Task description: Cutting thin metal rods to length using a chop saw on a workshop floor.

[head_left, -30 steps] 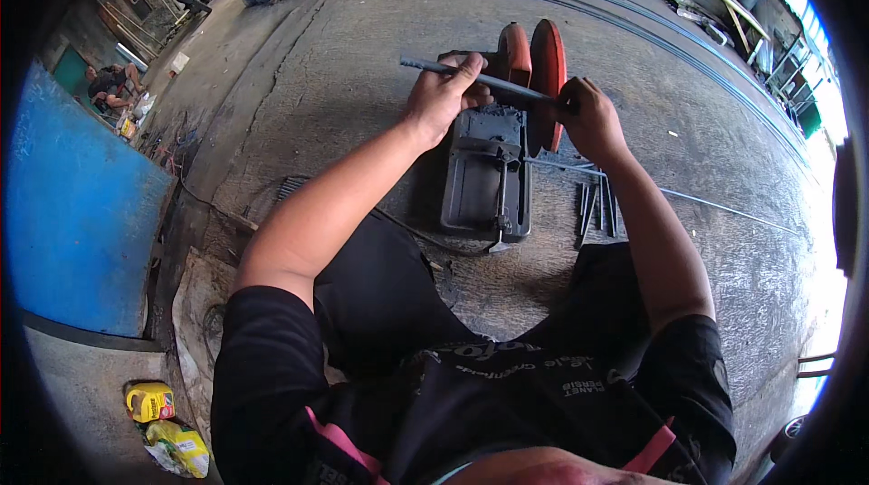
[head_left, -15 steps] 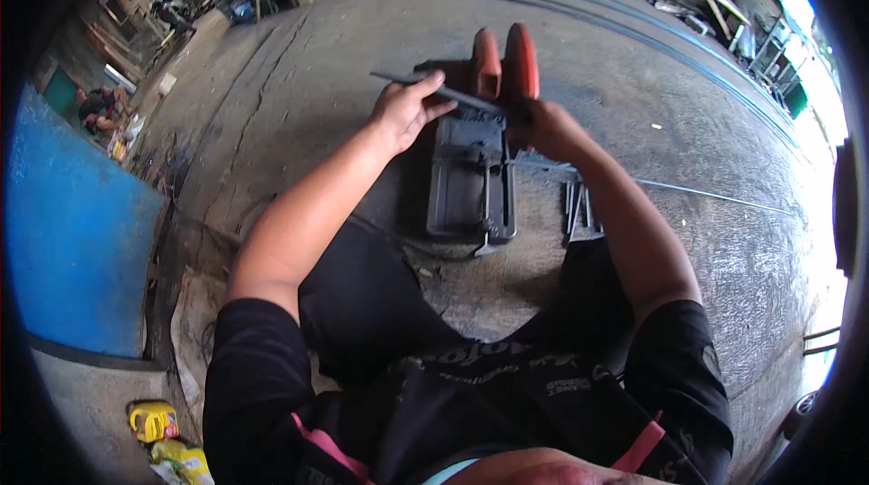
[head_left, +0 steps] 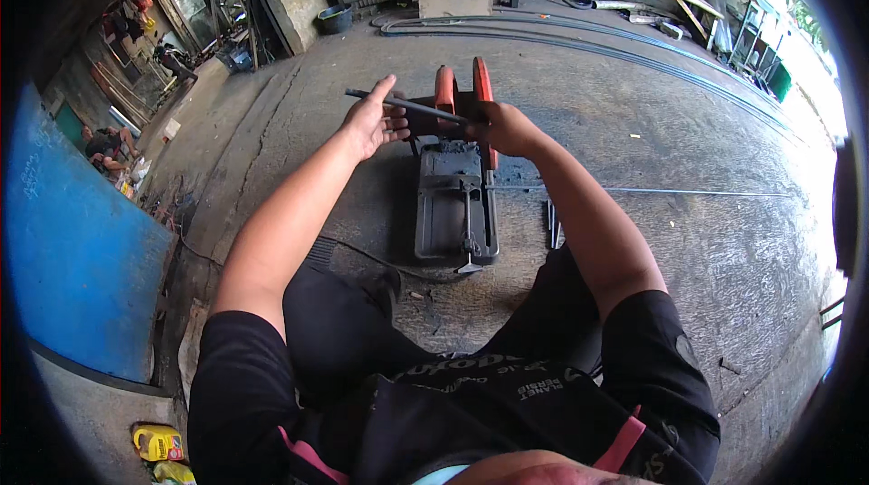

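My right hand (head_left: 507, 129) is closed around the near-right end of a dark metal rod (head_left: 418, 108), just in front of the red guard. The rod slants up to the left and passes through the crook of my left thumb. My left hand (head_left: 369, 126) has its thumb raised and fingers spread, not wrapped round the rod. Beneath and beyond both hands stands a cut-off saw with orange-red guards (head_left: 482, 79) and a black base (head_left: 441, 218) with a clamp screw. From its right side a long thin rod (head_left: 670, 191) runs along the floor.
Several short metal pieces (head_left: 552, 224) lie by my right knee. A cable (head_left: 380, 259) curves past the saw base. Long bars (head_left: 579, 37) lie at the back. A blue panel (head_left: 81, 231) stands at left, with a person (head_left: 107, 148) sitting beyond it.
My view has tilted up, so the saw sits lower and further left. My left fingers and thumb have opened away from the dark rod; my right hand still grips its end.
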